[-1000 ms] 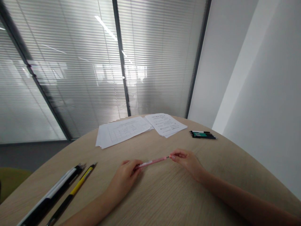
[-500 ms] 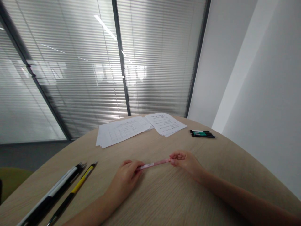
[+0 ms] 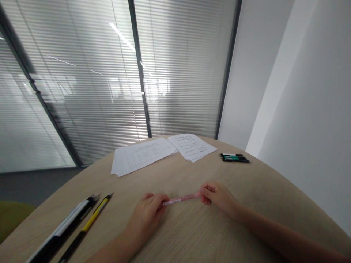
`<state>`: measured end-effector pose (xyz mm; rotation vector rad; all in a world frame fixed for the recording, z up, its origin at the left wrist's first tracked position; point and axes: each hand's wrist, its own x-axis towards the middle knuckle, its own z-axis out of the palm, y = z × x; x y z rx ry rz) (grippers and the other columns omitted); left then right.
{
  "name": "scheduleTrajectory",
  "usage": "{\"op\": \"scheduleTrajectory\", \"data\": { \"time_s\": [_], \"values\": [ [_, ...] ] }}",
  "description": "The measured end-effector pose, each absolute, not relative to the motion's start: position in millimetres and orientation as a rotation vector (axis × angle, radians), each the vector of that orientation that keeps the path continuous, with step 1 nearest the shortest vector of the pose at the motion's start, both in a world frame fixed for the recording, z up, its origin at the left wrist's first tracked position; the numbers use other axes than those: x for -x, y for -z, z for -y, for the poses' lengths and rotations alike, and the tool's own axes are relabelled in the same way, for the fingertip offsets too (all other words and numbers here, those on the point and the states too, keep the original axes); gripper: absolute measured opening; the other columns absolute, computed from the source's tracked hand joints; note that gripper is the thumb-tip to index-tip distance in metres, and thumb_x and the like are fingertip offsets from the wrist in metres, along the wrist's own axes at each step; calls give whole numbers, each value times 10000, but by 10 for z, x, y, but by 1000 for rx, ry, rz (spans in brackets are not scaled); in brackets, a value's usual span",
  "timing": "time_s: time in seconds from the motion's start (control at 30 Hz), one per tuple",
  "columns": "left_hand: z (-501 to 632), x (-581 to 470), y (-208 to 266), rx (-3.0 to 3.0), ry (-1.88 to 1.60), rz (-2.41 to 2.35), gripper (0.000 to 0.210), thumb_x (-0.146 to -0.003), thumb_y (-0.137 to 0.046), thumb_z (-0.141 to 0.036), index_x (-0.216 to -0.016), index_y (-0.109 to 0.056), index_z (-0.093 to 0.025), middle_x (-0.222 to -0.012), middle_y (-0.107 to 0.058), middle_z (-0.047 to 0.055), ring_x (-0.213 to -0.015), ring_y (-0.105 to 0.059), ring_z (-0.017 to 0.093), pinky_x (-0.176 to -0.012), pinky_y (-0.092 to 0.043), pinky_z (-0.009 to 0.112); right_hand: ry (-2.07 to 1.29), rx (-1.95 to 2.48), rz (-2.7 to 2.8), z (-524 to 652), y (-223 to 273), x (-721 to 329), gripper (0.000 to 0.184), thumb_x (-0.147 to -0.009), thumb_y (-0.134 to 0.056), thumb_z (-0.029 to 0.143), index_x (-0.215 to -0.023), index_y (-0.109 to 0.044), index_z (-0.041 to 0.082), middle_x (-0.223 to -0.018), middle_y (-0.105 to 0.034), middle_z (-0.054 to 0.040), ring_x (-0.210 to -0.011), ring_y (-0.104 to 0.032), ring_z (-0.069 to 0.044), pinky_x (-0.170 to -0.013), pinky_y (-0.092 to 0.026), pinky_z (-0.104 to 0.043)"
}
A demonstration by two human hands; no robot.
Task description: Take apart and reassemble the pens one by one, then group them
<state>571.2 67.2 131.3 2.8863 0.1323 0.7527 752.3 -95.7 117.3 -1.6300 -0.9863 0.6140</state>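
Note:
A slim pink pen (image 3: 181,199) with a whitish printed part is stretched between my two hands, just above the table or touching it; which of these, I cannot tell. My left hand (image 3: 149,211) pinches its left end, thumb and fingers closed. The other end sits in the closed fingertips of my right hand (image 3: 215,197), whose remaining fingers are curled in. The pen's very tips are hidden by the fingers.
On the wooden table (image 3: 175,237), a yellow and black pen (image 3: 95,213) and white and black pens (image 3: 65,226) lie at left. Printed sheets (image 3: 142,155) spread across the back. Several green, black and white pens (image 3: 234,157) lie at back right, near the wall.
My right hand has turned, and its fingers are curled further down at the pen's end. My left hand keeps its grip. The whole view has shifted slightly.

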Motion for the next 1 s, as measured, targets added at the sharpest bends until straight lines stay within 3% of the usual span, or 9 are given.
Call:
{"op": "scheduleTrajectory", "data": {
  "time_s": [0.2, 0.33, 0.53, 0.73, 0.83, 1.0],
  "values": [
    [-682, -5735, -1331, -2797, -676, -317, 141, -766, -368, -169, -817, -496, -200, -668, -632, 5, -622, -578, 150, -592, -449, 258, -598, 1584, 998, 964, -1159, -7484, 199, -719, -523, 363, -742, -594, 178, -607, -579, 2, -517, -503, -98, -516, -400, -220],
    [-689, -5734, -1317, -2807, -655, -267, 151, -757, -359, -146, -817, -486, -202, -691, -634, 6, -635, -579, 149, -639, -441, 278, -567, 1528, 953, 964, -1125, -7485, 248, -690, -569, 367, -863, -527, 194, -635, -560, 18, -532, -504, -102, -505, -397, -221],
    [-650, -5738, -1351, -2831, -611, -238, 174, -739, -363, -114, -829, -484, -203, -721, -648, 13, -655, -591, 150, -663, -440, 285, -535, 1600, 997, 970, -1203, -7479, 199, -667, -597, 388, -681, -558, 194, -579, -540, 24, -552, -505, -114, -529, -395, -231],
    [-647, -5710, -1274, -2882, -664, -296, 360, -791, -371, -212, -1146, -394, -151, -776, -634, 54, -707, -580, 181, -706, -440, 334, -584, 1646, 912, 939, -1231, -7474, 193, -618, -638, 381, -626, -600, 192, -562, -577, 23, -534, -505, -118, -513, -376, -230],
    [-648, -5710, -1259, -2903, -653, -251, 301, -834, -300, -217, -1063, -490, -174, -887, -611, 79, -778, -561, 190, -728, -425, 349, -592, 1648, 909, 930, -1209, -7489, 175, -619, -637, 365, -614, -607, 192, -549, -576, 25, -518, -493, -113, -499, -360, -225],
    [-647, -5743, -1294, -2907, -569, -223, 253, -808, -318, -137, -879, -558, -178, -816, -603, 56, -745, -541, 176, -704, -419, 325, -581, 1654, 928, 919, -1207, -7512, 164, -639, -613, 354, -601, -608, 194, -562, -600, 16, -527, -510, -124, -507, -362, -232]
  ]
}}
